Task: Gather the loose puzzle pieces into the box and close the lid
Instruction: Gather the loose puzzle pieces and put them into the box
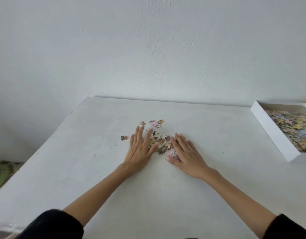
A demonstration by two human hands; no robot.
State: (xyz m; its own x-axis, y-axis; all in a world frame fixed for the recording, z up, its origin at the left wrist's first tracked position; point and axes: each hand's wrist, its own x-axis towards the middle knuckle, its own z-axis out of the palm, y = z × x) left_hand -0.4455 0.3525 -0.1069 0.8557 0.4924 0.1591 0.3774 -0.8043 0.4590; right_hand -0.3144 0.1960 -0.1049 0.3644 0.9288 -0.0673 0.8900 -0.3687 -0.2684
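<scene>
Raking the loose puzzle pieces (161, 141) into one tight heap likely works best with both palms drawn inward, low against the white bench (79, 169), so none slip beneath. The left hand (140, 149) and right hand (186, 152) lie flat, fingers spread, flanking and touching the heap, gripping nothing. A stray piece (124, 138) lies just left. Well apart at far right sits the open box (269, 133), already holding many pieces; no lid shows.
</scene>
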